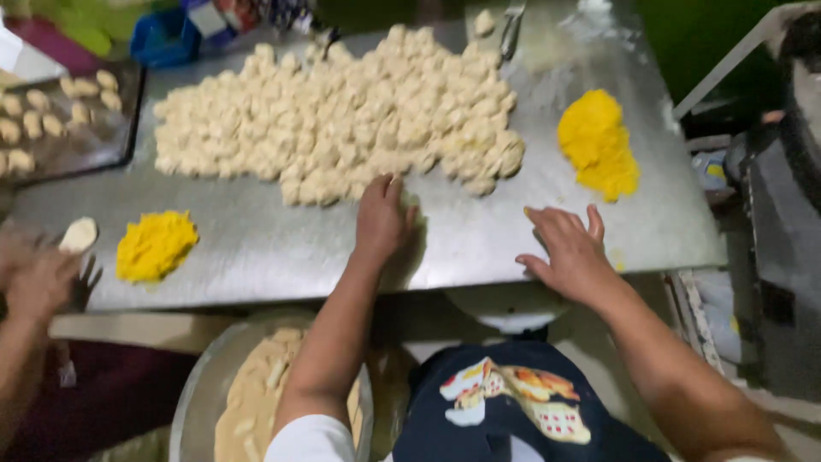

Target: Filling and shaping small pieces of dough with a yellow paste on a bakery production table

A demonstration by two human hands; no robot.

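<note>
The left hand [382, 218] lies palm down, fingers together and extended, at the lower edge of the big heap of dough pieces [342, 111] that fills the upper middle of the frame; it seems to press on something under the palm, probably one piece, though the hand hides it. The right hand [571, 250] rests flat and spread on the bare steel counter [282, 244], lower right of centre, holding nothing.

The pieces look pale, soft and light, floured on the outside and packed so that they touch one another. By their look they would dent under a hard pinch and may stick to their neighbours, so a loose pick with the fingertips from the sides, taken off the near rim of the heap, suits them better than a squeeze.

A mound of yellow filling [156, 245] sits at lower left and a second yellow mound [599, 141] at upper right; both look crumbly and easy to scatter. Between them, along the near side of the counter, is bare metal for the hands to work. The near edge runs just below both wrists, with a round bowl of dough [248, 402] under it. At far left another person's hand [38, 278] is close to a flattened disc of dough [79, 233], and a tray of shaped pieces [94, 145] lies beyond, at upper left.
</note>
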